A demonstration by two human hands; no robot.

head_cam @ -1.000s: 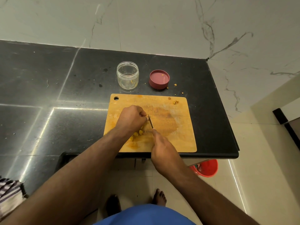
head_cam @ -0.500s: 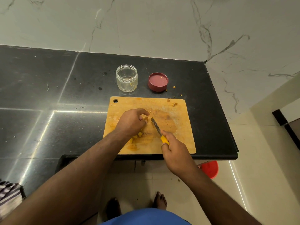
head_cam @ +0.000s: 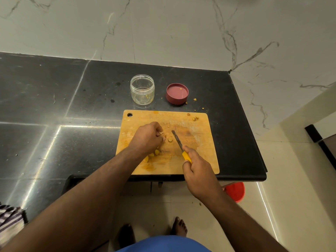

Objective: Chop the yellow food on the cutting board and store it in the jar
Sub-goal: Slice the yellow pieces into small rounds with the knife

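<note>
A wooden cutting board [head_cam: 201,135] lies at the counter's front edge. My left hand [head_cam: 147,138] is curled on the board's middle, pinching a piece of yellow food that its fingers mostly hide. One cut slice [head_cam: 170,139] lies just right of those fingers. More yellow pieces [head_cam: 156,152] sit below my left wrist. My right hand [head_cam: 197,171] grips the yellow handle of a small knife [head_cam: 177,140], whose blade points up-left beside the slice. Behind the board stands the clear open jar [head_cam: 142,91], with its red lid [head_cam: 177,94] upside down to the right.
Small yellow scraps [head_cam: 195,118] lie at the board's far right corner and on the black counter [head_cam: 54,110] near the lid. The counter ends at the right. A red bucket [head_cam: 235,190] stands on the floor below. Striped cloth [head_cam: 10,222] shows at bottom left.
My right hand has drawn the knife back to the right, away from my left fingers. A cut slice now lies free between blade and fingers. My left hand has stayed in place.
</note>
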